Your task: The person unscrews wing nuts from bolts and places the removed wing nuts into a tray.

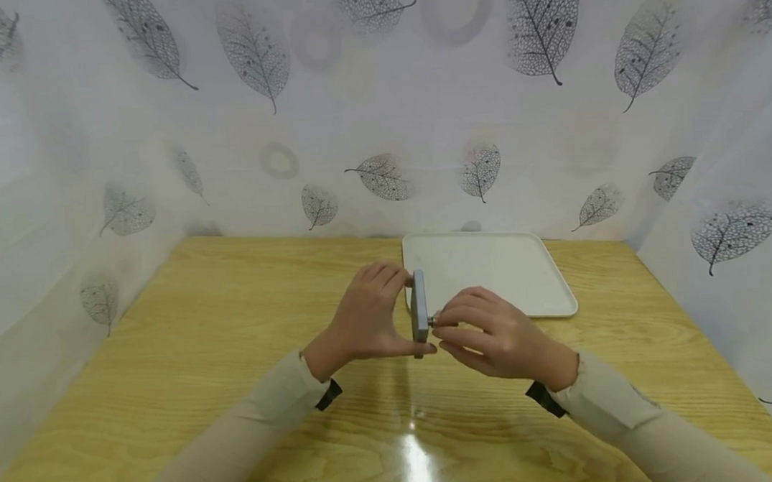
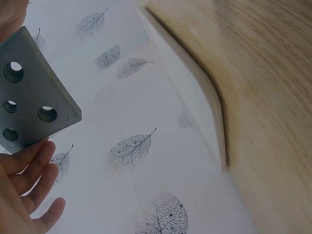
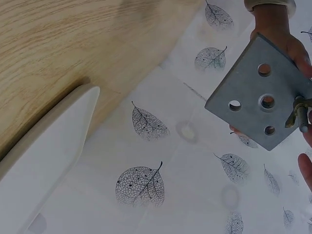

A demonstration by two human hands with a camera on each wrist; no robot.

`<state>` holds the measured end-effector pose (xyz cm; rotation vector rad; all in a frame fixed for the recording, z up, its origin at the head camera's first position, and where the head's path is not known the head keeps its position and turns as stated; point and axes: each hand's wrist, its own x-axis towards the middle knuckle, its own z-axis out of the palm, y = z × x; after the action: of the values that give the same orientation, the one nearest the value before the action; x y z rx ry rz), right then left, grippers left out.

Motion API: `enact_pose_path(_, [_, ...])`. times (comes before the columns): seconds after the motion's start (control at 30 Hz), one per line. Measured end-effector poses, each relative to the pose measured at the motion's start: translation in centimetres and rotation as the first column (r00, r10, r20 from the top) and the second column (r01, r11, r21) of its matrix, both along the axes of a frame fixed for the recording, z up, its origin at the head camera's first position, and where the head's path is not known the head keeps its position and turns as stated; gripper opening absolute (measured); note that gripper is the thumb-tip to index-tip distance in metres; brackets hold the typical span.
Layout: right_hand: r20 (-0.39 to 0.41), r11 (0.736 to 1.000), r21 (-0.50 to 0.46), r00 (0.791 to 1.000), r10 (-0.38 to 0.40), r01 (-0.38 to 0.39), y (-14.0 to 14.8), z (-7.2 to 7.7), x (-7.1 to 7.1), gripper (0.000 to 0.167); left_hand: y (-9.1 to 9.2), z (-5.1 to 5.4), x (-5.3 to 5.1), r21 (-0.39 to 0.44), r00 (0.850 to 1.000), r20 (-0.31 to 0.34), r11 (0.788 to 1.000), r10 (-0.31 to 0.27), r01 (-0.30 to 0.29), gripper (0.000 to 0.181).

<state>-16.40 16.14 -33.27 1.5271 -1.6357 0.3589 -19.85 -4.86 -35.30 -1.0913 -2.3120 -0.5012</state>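
Note:
A square grey metal plate (image 1: 418, 308) with several round holes stands on edge in the air over the table. My left hand (image 1: 373, 313) grips it by opposite edges, fingers at the top and thumb at the bottom. From the plate's right face sticks a bolt (image 3: 303, 124) with a brassy wing nut (image 3: 297, 111) on it. My right hand (image 1: 496, 333) has its curled fingertips at this wing nut, partly covering it in the head view. The left wrist view shows the plate's other face, where one hole has visible threads.
Behind the hands, a white tray (image 1: 484, 265) lies on the wood-grain table (image 1: 252, 297), near its back edge. A pale sheet (image 1: 367, 105) with a leaf print hangs behind the table and along its sides.

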Motion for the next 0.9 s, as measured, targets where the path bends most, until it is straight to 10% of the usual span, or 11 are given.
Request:
enact_pose_path(0.47, [0.157, 0.988, 0.061, 0.976, -0.148, 0.14, 0.76, -0.24, -0.93, 0.029, 0.23, 0.14, 0.16, -0.008, 1.0, -0.031, 1.0, 0.002, -0.003, 0.083])
enact_pose_path(0.9, [0.083, 0.996, 0.009, 0.993, -0.085, 0.084, 0.92, 0.4, -0.47, 0.026, 0.14, 0.14, 0.04, -0.01, 1.0, -0.01, 1.0, 0.02, -0.02, 0.084])
